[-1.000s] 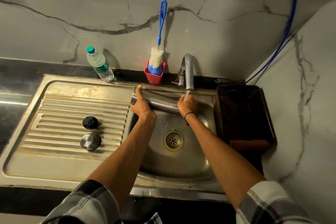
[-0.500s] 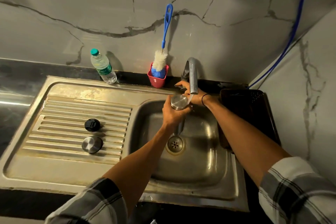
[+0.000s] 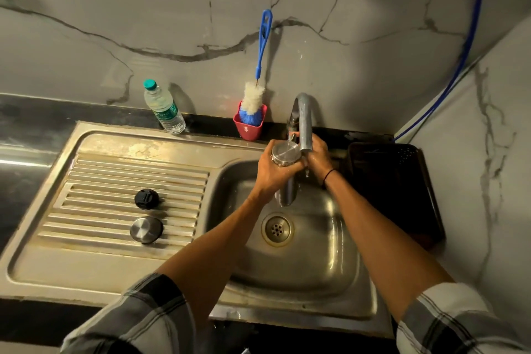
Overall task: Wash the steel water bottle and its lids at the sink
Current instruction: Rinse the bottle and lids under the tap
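Fingers of the left hand (image 3: 273,174) wrap the steel bottle (image 3: 286,154), upended over the sink (image 3: 330,267) under the tap (image 3: 305,123); the right hand (image 3: 317,158) cups its far side. Rigid, wet and probably slippery: grip mid-body.

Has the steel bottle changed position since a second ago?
Yes. The steel bottle has swung from lying across the sink's back edge to hanging upside-down under the tap.
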